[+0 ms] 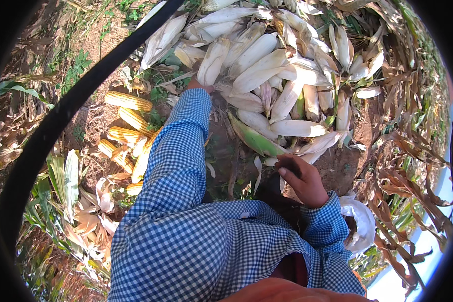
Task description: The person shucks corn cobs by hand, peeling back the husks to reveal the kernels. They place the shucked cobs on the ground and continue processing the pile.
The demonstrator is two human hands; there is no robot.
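A large heap of corn ears in dry, pale husks (256,71) lies before me. My left hand (201,85) reaches to the heap's near left side, at the base of a husked-over ear (214,62); its fingers are mostly hidden, so its grip cannot be told. Below the heap, my right hand (304,180) is raised with curled fingers, near a greenish-husked ear (255,137); no corn shows in it, but the inside of the palm is in shadow. Several bare yellow corn cobs (128,101) lie on the soil to the left, some partly behind my left sleeve.
Stripped husks (94,222) are piled at the lower left. A white plastic sack (358,222) stands by my right sleeve. Dry corn stalks and leaves (411,162) line the right side. A dark strap or cable (75,94) crosses the view at the left.
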